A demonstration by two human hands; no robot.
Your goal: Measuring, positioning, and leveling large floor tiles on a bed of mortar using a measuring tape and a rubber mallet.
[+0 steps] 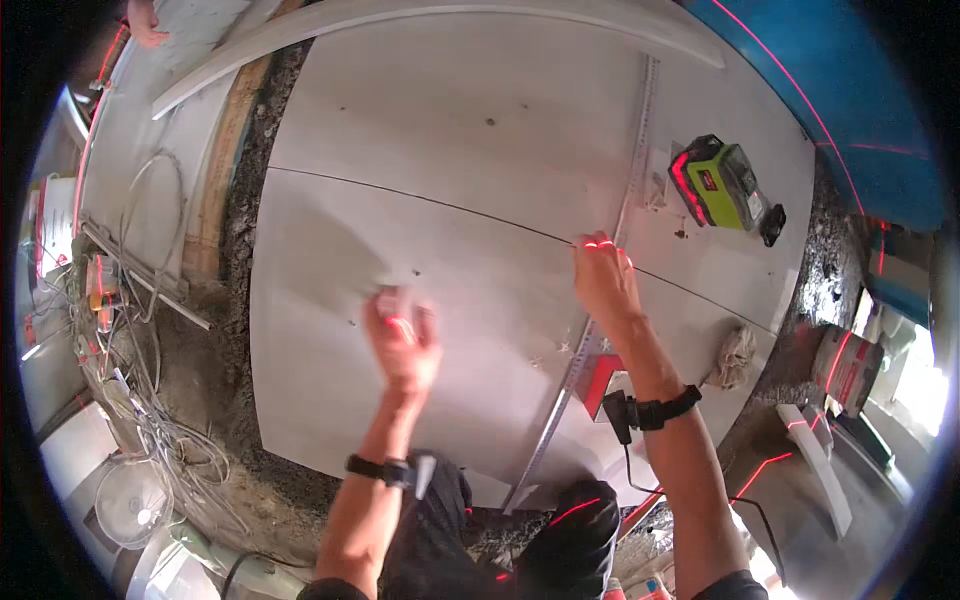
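Note:
Large pale tiles (450, 100) lie in front of me, with a thin dark seam between them. My right hand (605, 278) rests at this seam beside a long metal ruler (572, 385), which runs away from my knees. Its fingers are curled down and pressed together; whatever they hold is hidden. Over the near tile is my left hand (402, 338), smeared by motion. Something whitish shows at its fingertips, too blurred to name. Red laser light falls on both hands. A green and black laser level (725, 188) stands on the tiles to the right.
Near my right forearm lie a red and white box (603, 383) and a crumpled cloth (736, 357). A long white strip (440, 12) arches across the far side. Tangled cables (165, 440) lie at left. Another person's hand (146, 22) appears at the far left.

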